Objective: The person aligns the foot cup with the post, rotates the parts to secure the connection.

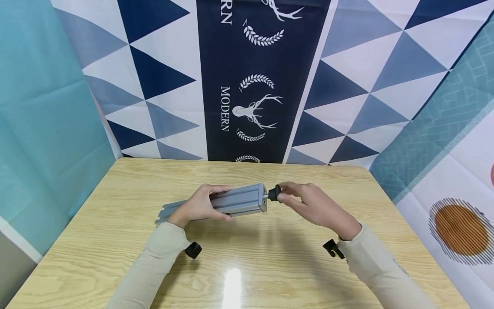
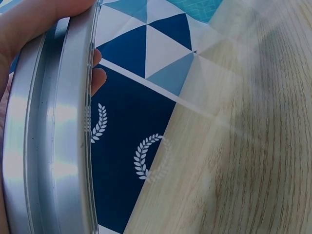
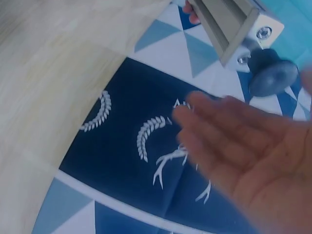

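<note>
A silver aluminium profile (image 1: 239, 201) with long grooves is held above the table, tilted up toward its right end. My left hand (image 1: 202, 204) grips it around the middle, thumb on the near side; in the left wrist view the profile (image 2: 53, 131) stands large in front of the palm. A black levelling foot (image 1: 274, 193) on a metal stud sticks out of the profile's right end plate. Beside this foot is my right hand (image 1: 314, 204). In the right wrist view its fingers (image 3: 219, 126) are fairly straight and blurred, apart from the foot's round base (image 3: 274, 78).
The wooden table (image 1: 270, 266) lies under both hands. Patterned cloth (image 1: 166, 86) hangs at the table's far edge, with a teal cloth (image 1: 42, 107) on the left. Black wrist mounts (image 1: 193, 250) project from the sleeves.
</note>
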Demonstrator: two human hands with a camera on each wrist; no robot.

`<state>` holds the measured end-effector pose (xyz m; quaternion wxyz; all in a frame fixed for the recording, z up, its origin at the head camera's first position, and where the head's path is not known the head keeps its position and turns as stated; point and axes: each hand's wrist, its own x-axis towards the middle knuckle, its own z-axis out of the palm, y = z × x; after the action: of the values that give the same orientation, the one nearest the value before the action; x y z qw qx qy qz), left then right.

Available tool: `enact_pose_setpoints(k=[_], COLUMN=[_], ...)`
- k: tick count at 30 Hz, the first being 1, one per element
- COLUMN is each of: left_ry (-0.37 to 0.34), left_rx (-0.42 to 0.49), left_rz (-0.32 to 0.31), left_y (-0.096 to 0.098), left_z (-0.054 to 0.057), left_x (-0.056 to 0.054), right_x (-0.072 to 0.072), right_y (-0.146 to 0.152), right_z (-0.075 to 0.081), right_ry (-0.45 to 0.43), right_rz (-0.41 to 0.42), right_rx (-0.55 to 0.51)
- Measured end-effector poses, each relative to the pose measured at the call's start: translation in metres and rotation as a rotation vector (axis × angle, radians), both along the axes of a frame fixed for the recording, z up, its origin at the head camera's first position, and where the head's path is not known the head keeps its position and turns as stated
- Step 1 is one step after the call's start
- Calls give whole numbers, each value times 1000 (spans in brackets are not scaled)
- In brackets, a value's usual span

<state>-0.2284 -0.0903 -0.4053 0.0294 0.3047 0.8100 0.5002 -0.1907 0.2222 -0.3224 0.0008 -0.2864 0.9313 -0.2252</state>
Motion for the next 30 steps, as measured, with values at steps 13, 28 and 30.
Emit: enact_pose_setpoints(k=[13,28,30], left_ry=[4,4,3], left_rx=[-2,7,12], left_rz=[7,23,25], left_y=[0,1,1], left_z=[-3,-2,-2], left_x=[-3,-5,-5], right_x=[0,0,0], right_y=[-5,3,5], right_z=[-10,0,1], right_ry=[128,68,101], right_rz=[3,20,91], right_rx=[-72,-30,-42])
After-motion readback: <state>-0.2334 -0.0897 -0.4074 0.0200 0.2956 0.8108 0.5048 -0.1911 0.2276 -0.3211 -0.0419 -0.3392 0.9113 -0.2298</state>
